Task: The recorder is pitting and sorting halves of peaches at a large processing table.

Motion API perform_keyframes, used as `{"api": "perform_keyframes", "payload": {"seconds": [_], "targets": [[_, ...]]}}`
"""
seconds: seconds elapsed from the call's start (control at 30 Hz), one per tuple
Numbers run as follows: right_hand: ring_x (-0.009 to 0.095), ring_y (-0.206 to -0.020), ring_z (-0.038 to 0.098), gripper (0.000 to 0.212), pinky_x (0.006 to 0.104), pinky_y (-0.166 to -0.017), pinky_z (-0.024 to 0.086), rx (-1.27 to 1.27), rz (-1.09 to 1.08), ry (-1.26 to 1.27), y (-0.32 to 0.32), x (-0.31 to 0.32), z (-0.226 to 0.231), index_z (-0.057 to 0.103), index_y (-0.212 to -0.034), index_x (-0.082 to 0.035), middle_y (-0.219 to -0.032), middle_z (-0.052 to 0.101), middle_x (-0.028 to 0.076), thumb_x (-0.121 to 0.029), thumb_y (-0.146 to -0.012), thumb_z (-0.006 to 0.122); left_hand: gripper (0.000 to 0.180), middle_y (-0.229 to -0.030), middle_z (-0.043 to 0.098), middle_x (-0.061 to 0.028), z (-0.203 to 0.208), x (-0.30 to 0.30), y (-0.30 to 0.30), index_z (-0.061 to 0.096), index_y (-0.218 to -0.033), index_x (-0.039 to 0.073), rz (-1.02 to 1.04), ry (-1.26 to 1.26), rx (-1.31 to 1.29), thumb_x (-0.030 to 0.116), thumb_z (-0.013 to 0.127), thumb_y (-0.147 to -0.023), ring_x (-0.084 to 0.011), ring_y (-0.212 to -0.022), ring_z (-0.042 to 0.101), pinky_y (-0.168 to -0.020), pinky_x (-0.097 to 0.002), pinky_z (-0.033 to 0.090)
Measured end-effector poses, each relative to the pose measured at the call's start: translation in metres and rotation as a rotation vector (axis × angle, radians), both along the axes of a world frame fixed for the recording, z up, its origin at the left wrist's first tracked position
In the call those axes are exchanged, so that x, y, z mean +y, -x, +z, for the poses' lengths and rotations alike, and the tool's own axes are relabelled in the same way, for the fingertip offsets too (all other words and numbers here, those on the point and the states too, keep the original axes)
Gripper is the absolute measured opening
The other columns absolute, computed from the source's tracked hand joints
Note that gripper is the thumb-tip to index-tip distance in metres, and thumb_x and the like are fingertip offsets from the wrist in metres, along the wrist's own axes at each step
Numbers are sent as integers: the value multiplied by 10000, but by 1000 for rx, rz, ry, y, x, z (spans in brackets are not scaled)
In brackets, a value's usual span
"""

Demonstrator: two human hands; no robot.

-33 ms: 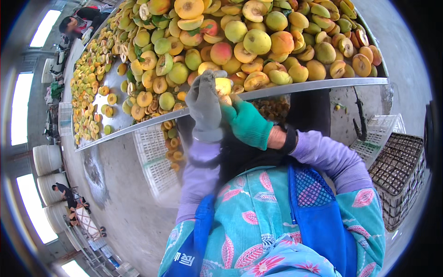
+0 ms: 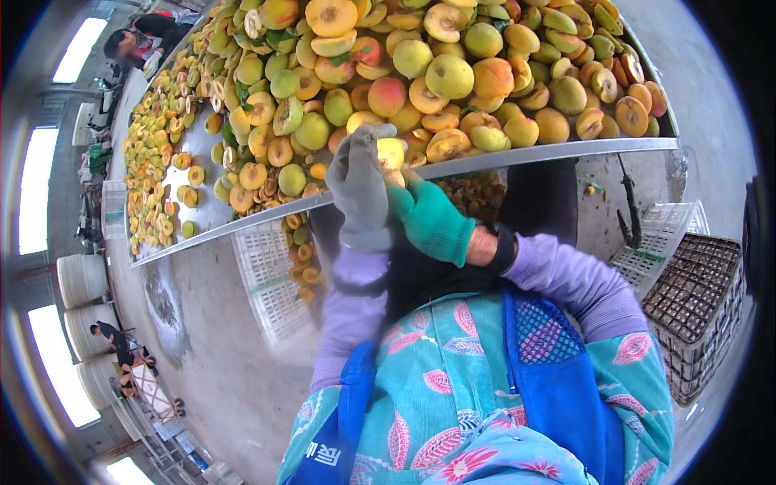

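My left hand (image 2: 358, 182), in a grey glove, is closed around a yellow peach (image 2: 391, 152) at the metal table's near edge. My right hand (image 2: 435, 220), in a green glove, is closed just below the fruit, its fingertips against the underside. Whether it grips a small tool there is hidden. A heap of peaches (image 2: 449, 75), some whole and some halved, covers the table beyond my hands. Cut faces show orange flesh and brown hollows. Whole fruit ranges from green to yellow with red blush.
The table's raised metal rim (image 2: 558, 151) crosses before me. Below it stand a white crate (image 2: 263, 283) with peach halves beside it, and dark stacked crates (image 2: 697, 303) at right. A co-worker (image 2: 149, 40) sits at the far left; white tubs (image 2: 82, 279) line the left wall.
My right hand and forearm have shifted very slightly to the left and down. The left hand keeps its hold on the peach.
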State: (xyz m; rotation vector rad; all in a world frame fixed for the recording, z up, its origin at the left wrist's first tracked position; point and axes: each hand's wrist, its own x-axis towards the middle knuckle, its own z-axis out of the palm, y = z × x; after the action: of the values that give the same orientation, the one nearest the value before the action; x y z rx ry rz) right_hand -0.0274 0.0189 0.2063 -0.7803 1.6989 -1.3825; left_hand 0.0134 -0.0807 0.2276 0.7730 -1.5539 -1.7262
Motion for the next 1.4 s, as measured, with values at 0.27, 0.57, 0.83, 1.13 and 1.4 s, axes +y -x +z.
{"api": "perform_keyframes", "payload": {"seconds": [0.27, 0.57, 0.83, 1.13, 1.4], "targets": [[87, -420, 395, 346, 244, -389, 327, -1053, 91, 119, 7, 16, 33, 531, -845, -113, -588, 489, 10, -442, -939, 480, 249, -814, 665, -122, 8, -9, 7, 631, -943, -29, -164, -221, -142, 196, 525, -928, -188, -676, 646, -584, -259, 526], [57, -356, 326, 427, 221, -357, 276, -1265, 52, 185, 7, 17, 32, 493, -786, -134, -528, 386, -63, -525, -940, 413, 316, -799, 622, -130, 13, -9, 16, 604, -898, -41, -498, -346, -91, 265, 530, -924, -200, -640, 598, -534, -277, 502], [49, -352, 332, 416, 217, -391, 278, -1557, 491, 570, 17, 27, 22, 517, -862, -139, -507, 363, -98, -488, -983, 327, 295, -804, 631, -72, 9, -30, -56, 608, -973, 22, -40, -302, 121, 301, 531, -911, -153, -653, 595, -564, -275, 490], [82, -379, 416, 455, 222, -322, 336, -1108, 243, -142, 0, 21, 18, 516, -810, -108, -553, 458, -41, -545, -918, 453, 216, -940, 638, -214, -18, -162, -71, 638, -964, 10, 3, 975, -1499, 186, 613, -843, -296, -913, 625, -750, -396, 489], [286, -493, 546, 376, 404, -433, 423, -142, -14, 38, -3, 3, 14, 527, -926, -53, -655, 547, 123, -429, -917, 520, 397, -1054, 626, -131, 16, -79, -67, 555, -1182, 6, -312, -280, -12, 303, 529, -919, -189, -873, 627, -715, -249, 516]]}}
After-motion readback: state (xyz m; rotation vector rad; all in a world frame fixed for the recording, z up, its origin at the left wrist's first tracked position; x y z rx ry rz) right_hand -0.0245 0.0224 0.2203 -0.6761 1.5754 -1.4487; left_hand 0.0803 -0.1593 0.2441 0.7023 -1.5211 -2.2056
